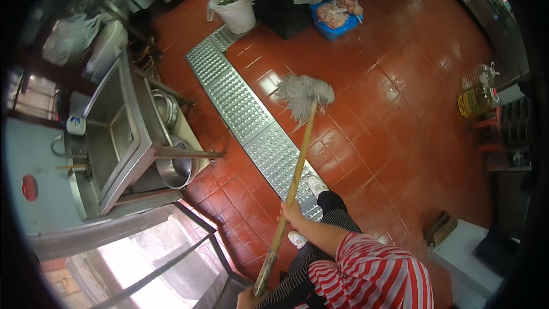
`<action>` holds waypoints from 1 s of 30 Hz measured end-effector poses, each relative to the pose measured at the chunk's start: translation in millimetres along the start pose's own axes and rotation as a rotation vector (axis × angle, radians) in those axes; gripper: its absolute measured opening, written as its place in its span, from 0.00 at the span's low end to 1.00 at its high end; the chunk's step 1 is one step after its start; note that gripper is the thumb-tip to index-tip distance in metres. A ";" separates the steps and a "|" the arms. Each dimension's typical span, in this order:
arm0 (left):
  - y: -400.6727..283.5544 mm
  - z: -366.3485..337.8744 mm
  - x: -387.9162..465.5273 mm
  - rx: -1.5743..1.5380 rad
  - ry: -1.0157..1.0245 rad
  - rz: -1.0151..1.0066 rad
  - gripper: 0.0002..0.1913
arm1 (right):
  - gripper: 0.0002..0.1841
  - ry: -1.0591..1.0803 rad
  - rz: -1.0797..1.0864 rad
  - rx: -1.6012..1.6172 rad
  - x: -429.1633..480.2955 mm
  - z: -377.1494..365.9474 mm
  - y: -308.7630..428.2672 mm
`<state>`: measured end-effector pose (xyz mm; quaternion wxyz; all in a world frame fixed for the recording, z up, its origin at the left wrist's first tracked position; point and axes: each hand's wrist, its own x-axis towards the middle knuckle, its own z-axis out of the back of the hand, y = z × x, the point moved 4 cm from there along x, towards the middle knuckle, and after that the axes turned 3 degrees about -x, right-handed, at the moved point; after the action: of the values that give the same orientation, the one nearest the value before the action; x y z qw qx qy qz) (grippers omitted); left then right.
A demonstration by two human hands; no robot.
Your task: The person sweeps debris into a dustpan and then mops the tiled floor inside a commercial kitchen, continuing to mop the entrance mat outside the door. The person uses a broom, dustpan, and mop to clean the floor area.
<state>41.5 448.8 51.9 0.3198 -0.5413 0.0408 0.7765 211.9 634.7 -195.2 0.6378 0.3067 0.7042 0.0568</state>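
Note:
My right hand (292,213) grips the wooden handle of a string mop (303,150) partway along its length. Lower down, at the bottom edge of the view, my left hand (246,298) is closed around the worn top end of the same handle and is partly cut off. The grey mop head (305,93) lies spread on the red tile floor (369,137), just right of a metal drain grating (240,105). One of my white shoes (317,185) stands on the grating, under the handle's right side.
A stainless steel sink (116,137) stands left, with metal pots (176,167) beneath. Ahead are a lined white bucket (237,10) and a blue container with bagged food (336,19). Oil jugs (476,94) stand right, near a white box-like surface (467,257).

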 end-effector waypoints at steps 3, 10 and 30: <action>-129.5 8.3 56.7 0.147 0.053 -0.238 0.19 | 0.10 -0.134 0.104 -0.008 73.0 23.7 98.2; -283.2 -49.8 152.5 0.154 0.294 -0.220 0.16 | 0.10 -0.351 0.174 0.078 150.6 135.0 249.2; -269.6 -72.8 86.3 0.194 0.535 -0.210 0.14 | 0.16 -0.442 0.026 0.179 110.7 308.4 187.7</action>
<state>228.5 671.6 23.5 0.4266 -0.6948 0.1413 0.5615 567.4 745.7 -257.9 0.7460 0.3760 0.5457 -0.0661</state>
